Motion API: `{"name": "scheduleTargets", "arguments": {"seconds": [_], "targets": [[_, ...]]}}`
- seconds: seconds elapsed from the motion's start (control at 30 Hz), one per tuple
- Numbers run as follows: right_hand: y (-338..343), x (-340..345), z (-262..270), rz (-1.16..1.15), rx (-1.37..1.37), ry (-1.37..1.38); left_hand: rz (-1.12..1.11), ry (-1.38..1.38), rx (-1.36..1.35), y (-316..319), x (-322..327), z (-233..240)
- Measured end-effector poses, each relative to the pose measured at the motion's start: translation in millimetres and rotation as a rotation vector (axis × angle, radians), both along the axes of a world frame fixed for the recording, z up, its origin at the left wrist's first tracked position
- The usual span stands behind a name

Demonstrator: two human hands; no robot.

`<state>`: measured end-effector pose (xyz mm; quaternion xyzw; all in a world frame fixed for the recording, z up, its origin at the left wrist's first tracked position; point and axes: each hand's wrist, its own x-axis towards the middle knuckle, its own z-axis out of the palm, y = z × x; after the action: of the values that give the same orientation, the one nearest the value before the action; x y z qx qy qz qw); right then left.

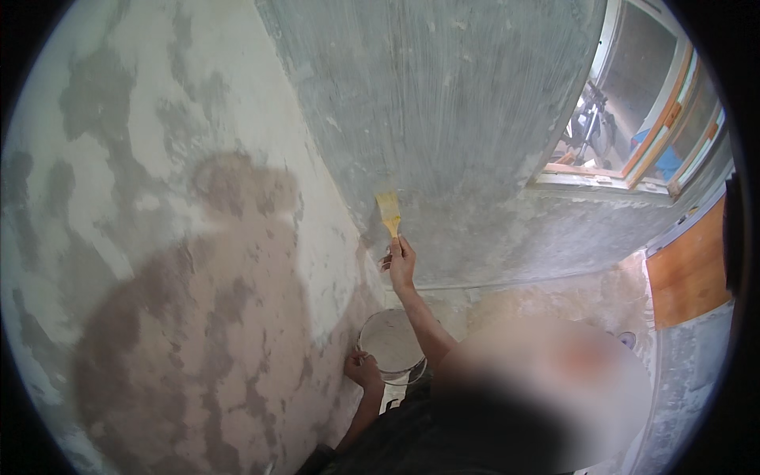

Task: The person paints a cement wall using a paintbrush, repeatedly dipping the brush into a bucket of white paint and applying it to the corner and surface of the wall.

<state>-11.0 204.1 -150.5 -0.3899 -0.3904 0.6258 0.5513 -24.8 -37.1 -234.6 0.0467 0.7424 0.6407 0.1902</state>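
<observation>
My right hand [402, 261] grips the handle of a flat yellow paintbrush [389, 209]. Its bristles point up against the grey wall [427, 119], close to the corner, and appear to touch it. Lower down, my left hand [363, 369] holds the rim or handle of a round bucket [361, 332]; which of the two, I cannot tell. Pale, greyish liquid [392, 341] fills much of the bucket. The bucket's thin handle [409, 383] hangs over the near side. My right forearm covers part of its right edge.
A patchy plastered wall [249, 107] rises at the left, with a shadow across it. At the upper right is a window [629, 107] with a wooden frame and a bicycle beyond it. An orange-brown panel [686, 261] stands at the right. A large area at lower right is blurred.
</observation>
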Motion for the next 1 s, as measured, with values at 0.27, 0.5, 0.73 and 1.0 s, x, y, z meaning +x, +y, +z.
{"name": "scheduleTargets", "arguments": {"seconds": [0.27,0.5,0.73,1.0], "targets": [[-7,-17,-99,-0.022,-0.249,-0.051,0.040,-0.037,-0.001,0,5,2],[0,-17,-138,-0.018,-0.749,-0.114,0.042,0.024,-0.019,-1,4,0],[10,-33,-52,0.077,-0.442,-0.049,0.039,-0.037,-0.026,2,3,13],[-29,-29,30,0.100,0.043,0.111,0.021,-0.107,0.043,4,4,20]]}}
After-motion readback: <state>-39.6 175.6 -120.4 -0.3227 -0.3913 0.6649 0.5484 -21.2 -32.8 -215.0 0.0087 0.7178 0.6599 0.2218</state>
